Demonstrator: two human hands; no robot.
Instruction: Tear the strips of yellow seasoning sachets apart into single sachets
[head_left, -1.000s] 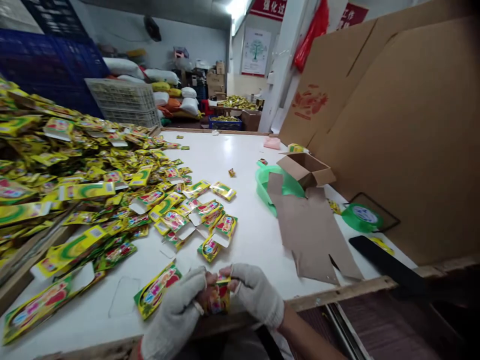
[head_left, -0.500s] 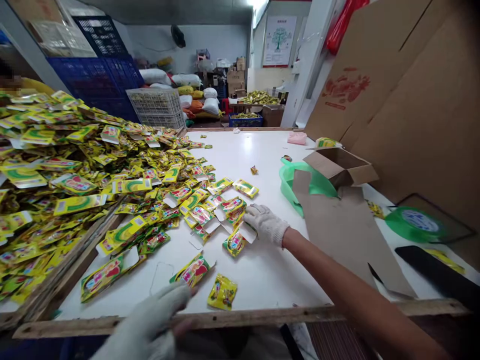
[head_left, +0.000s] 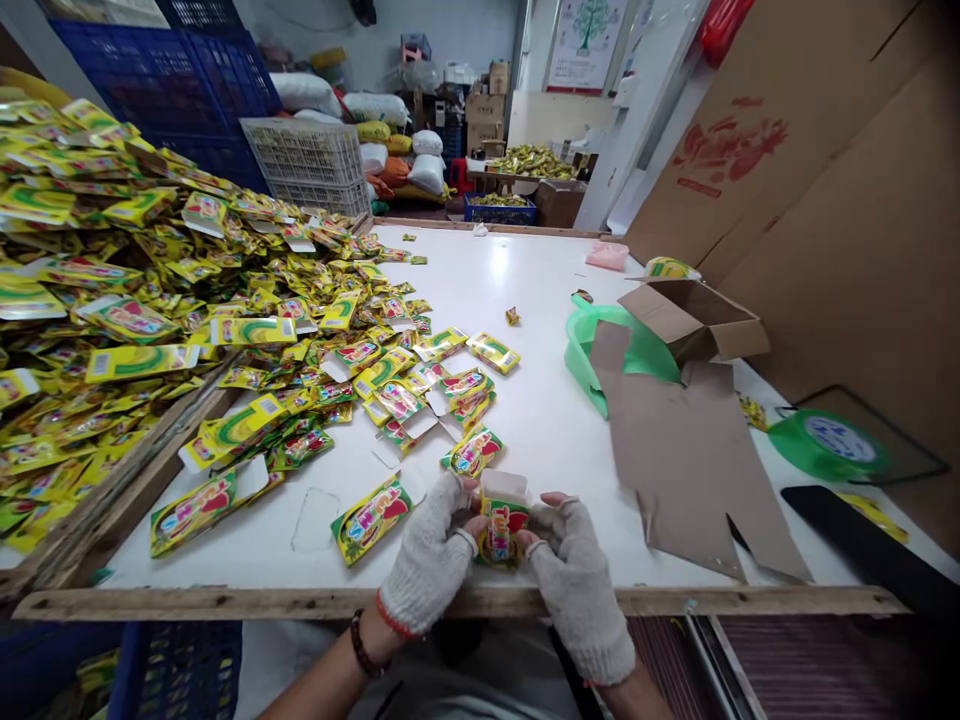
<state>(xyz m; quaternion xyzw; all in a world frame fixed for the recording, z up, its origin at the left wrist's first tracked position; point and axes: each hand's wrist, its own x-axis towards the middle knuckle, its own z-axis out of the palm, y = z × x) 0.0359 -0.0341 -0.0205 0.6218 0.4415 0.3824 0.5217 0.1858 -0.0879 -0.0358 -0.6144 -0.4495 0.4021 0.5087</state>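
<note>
Left hand (head_left: 429, 555): thumb and fingers pinching a small box (head_left: 502, 525), flap raised, near side of the white table (head_left: 544, 410); right hand (head_left: 579, 570): fingers loosely spread, thumb at the box's other edge, grip unclear from where I stand. Judged risk: thin card could buckle if both hands squeeze, or the box could slip if the left pinch loosens. A second box (head_left: 472, 453) lies just beyond, the heap of packets (head_left: 247, 260) to the left.

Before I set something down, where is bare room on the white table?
Bare white tabletop shows between the small yellow-green printed boxes and the green plastic basin. Crowded: left, with heaped yellow packages; right, with the flat brown cardboard sheet.
</note>
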